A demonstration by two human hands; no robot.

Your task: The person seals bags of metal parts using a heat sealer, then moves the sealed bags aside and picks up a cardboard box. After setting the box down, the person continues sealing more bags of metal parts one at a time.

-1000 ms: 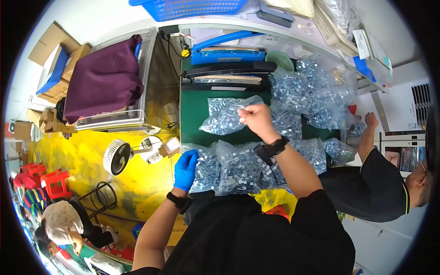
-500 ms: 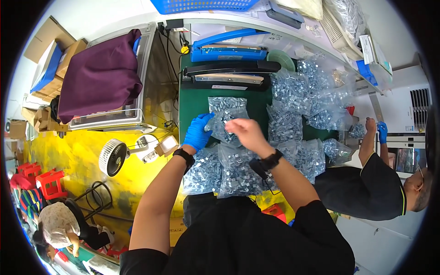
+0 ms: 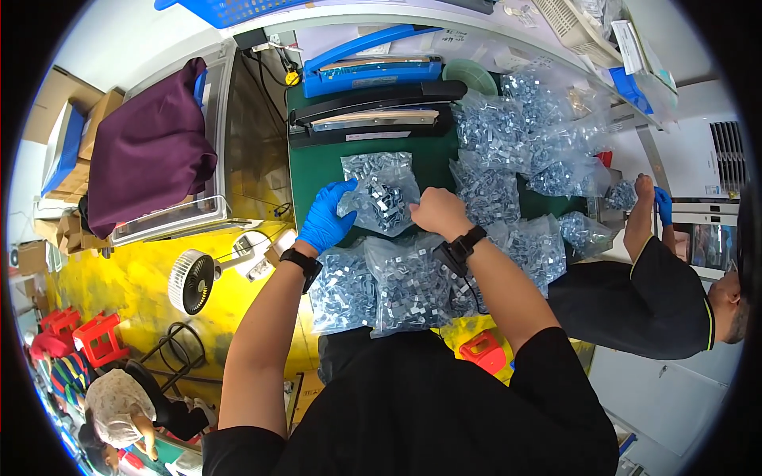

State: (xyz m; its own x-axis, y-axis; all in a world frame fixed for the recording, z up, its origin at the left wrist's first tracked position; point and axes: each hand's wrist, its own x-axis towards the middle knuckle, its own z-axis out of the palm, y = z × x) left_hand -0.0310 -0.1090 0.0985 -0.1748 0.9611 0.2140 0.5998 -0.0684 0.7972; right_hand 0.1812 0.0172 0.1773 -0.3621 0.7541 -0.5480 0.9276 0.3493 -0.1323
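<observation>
A clear plastic bag of small shiny metal clips (image 3: 386, 198) lies in front of me, partly over another clip-filled bag (image 3: 377, 164). My left hand (image 3: 324, 217), in a blue glove, rests at its left edge with thumb and fingers apart. On the opposite side my bare right hand (image 3: 441, 213) is closed, its thumb and curled fingers pinching the bag's right edge. Close below both hands lie more bulging bags of clips (image 3: 409, 278) along the near table edge.
Behind the bag stand a black long-arm sealer (image 3: 373, 119) and a blue sealer (image 3: 371, 78) on the green table (image 3: 317, 163). Filled bags (image 3: 488, 131) are heaped at the right, near a co-worker (image 3: 635, 305). A white fan (image 3: 192, 280) is at the left.
My right hand has come down from above the bag to its right edge, and its fingers have closed there. My left thumb and fingers have spread apart. The whole view has shifted slightly.
</observation>
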